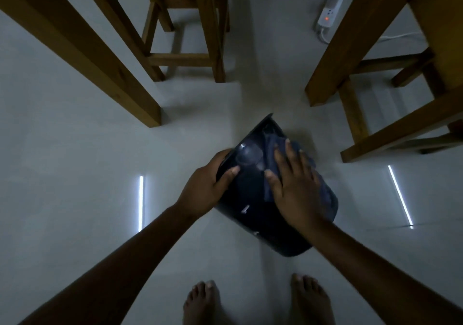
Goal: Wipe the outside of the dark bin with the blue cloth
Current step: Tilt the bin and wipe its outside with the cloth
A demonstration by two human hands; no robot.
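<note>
The dark bin (253, 214) lies tipped on its side on the pale floor, its rim pointing away from me and its base toward my feet. My left hand (208, 182) grips the bin's left edge near the rim, thumb on the upturned side. The blue cloth (271, 149) is spread over that upturned side. My right hand (293, 184) lies flat on the cloth with fingers spread, pressing it against the bin. Most of the cloth is hidden under that hand.
Wooden table legs (82, 49) and a stool (190, 36) stand at the far left and middle. More wooden furniture (380, 79) crowds the right. A white power strip (330, 9) with a cable lies on the floor at the back. My bare feet (255, 302) are just below the bin.
</note>
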